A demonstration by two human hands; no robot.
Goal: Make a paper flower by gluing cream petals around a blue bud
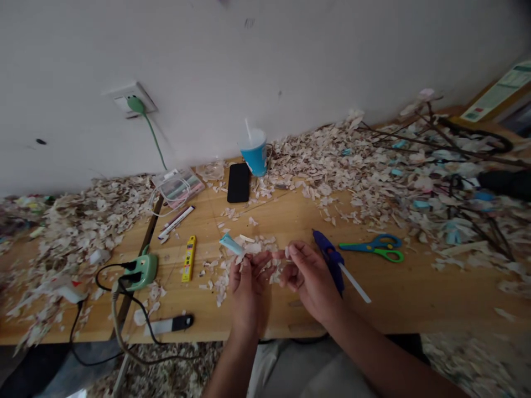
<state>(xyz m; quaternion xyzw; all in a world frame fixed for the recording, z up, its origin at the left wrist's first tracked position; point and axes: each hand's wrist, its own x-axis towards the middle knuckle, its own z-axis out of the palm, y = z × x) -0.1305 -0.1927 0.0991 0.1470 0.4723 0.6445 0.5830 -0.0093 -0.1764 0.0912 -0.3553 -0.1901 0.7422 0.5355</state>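
Near the table's front edge, my left hand point(251, 282) is closed, its thumb and fingers pinching a light blue rolled piece point(232, 244) that sticks out up and to the left. Just to its right, my right hand point(305, 271) is closed in a pinch near the left fingertips; a small pale bit shows at its thumb and forefinger, too small to name. Pale scraps point(261, 243) lie on the wood behind the hands. A blue glue gun point(328, 251) with a white stick lies beside my right hand.
Blue-green scissors point(375, 246) lie at the right. A phone point(238, 183) and blue cup point(254, 155) stand behind. Leftward are a yellow box point(188, 258), a green power strip point(143, 272) with cables, and a black-handled blade point(170, 324). Scraps and branches point(448, 146) cover the right rear.
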